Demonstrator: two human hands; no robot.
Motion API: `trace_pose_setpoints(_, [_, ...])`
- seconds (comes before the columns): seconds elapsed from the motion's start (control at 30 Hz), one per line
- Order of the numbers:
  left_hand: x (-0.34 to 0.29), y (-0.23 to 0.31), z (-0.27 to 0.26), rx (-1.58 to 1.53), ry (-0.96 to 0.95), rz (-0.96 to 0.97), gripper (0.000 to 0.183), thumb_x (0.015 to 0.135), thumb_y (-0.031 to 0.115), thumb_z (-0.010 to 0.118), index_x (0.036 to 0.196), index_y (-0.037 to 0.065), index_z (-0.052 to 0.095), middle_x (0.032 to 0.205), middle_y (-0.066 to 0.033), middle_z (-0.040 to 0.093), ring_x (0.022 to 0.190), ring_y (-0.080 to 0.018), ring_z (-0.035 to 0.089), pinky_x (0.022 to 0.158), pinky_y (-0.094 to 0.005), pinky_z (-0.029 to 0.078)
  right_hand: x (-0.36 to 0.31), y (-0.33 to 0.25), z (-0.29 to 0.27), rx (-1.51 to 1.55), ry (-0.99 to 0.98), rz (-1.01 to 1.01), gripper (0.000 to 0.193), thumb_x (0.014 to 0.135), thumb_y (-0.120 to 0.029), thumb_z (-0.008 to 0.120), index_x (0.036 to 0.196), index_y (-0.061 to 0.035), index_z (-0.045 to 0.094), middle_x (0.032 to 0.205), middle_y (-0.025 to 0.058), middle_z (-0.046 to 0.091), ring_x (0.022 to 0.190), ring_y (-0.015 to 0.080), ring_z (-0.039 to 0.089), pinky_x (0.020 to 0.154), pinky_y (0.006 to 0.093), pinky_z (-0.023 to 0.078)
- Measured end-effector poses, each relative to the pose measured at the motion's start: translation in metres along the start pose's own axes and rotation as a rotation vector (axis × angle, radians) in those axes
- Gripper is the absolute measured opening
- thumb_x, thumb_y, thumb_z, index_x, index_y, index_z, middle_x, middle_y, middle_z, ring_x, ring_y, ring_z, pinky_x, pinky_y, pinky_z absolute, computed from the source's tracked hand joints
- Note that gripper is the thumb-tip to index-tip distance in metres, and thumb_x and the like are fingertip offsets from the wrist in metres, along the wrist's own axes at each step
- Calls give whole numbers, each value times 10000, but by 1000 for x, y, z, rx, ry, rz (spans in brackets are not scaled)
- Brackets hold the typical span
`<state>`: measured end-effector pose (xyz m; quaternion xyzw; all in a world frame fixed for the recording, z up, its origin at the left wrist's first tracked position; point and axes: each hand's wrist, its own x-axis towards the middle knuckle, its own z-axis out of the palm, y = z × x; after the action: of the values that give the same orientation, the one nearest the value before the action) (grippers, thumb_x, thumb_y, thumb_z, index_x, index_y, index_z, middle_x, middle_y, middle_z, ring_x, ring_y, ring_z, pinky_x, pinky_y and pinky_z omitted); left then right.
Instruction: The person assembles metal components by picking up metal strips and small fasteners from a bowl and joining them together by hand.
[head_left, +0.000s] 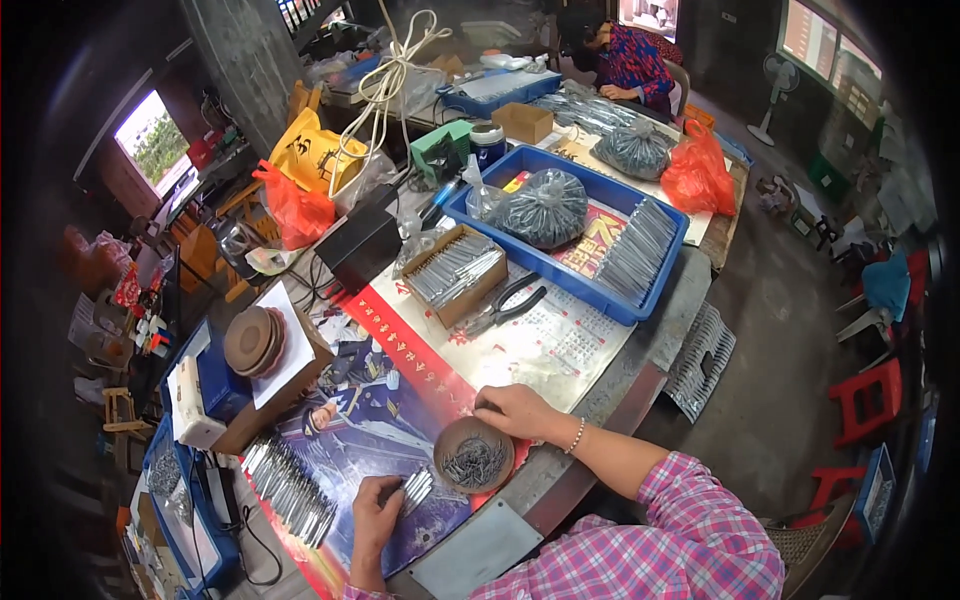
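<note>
My left hand [374, 512] is closed around a small bundle of short silver metal rods [418, 488], low over the printed poster sheet on the bench. To its right stands a round brown bowl [448, 447] filled with small dark metal pieces [474, 463]. At the bowl's far rim is my right hand [520, 411], its fingers curled together; whatever they pinch is too small to make out. Left of my left hand, a long row of silver rods [290, 488] lies side by side on the poster.
Beyond my hands are pliers [505, 308], a cardboard box of rods [455, 275] and a blue tray [640, 312] with more rods and a bagged heap [543, 208]. A metal plate [477, 552] lies at the front edge. Another person [640, 65] sits at the far end.
</note>
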<state>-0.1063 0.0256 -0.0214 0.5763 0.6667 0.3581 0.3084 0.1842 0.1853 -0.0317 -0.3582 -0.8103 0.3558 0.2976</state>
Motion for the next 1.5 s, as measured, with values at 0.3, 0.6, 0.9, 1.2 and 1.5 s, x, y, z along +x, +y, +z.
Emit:
trace_pose_setpoints(0.3, [-9, 4, -2, 66, 24, 58, 203, 770, 14, 658, 972, -2, 657, 895, -107, 594, 809, -200, 611, 742, -287, 492, -4, -3, 2, 13, 89, 2, 210, 885, -231, 574, 921, -27, 609, 806, 153, 664, 746, 327, 650, 668, 394, 501])
trace_pose_setpoints(0.6, [-5, 2, -2, 161, -17, 128, 200, 765, 51, 653, 962, 17, 667, 892, -139, 608, 825, -274, 614, 744, -335, 492, -8, -7, -3, 173, 128, 183, 223, 899, -221, 542, 903, -14, 627, 699, 117, 649, 636, 223, 649, 625, 331, 501])
trace_pose_setpoints(0.9, [-3, 3, 4, 256, 27, 223, 223, 760, 32, 615, 981, 30, 645, 874, -153, 586, 793, -302, 597, 718, -366, 483, -7, 3, 1, 111, 148, 70, 164, 891, -163, 565, 927, -8, 606, 713, 89, 646, 615, 173, 629, 601, 295, 503])
trace_pose_setpoints(1.2, [1, 13, 7, 382, 8, 185, 208, 783, 44, 613, 991, 42, 609, 888, -174, 569, 870, -357, 546, 778, -437, 441, 0, 0, 3, 19, 144, 42, 200, 861, -207, 577, 918, -20, 618, 795, 167, 662, 737, 324, 657, 670, 382, 505])
trace_pose_setpoints(1.5, [4, 4, 2, 290, -79, 88, 223, 754, 28, 681, 949, 2, 578, 804, -134, 609, 698, -259, 600, 641, -349, 483, -9, -4, 3, 41, 139, 42, 185, 862, -198, 575, 893, -19, 606, 758, 177, 644, 707, 336, 642, 651, 396, 498])
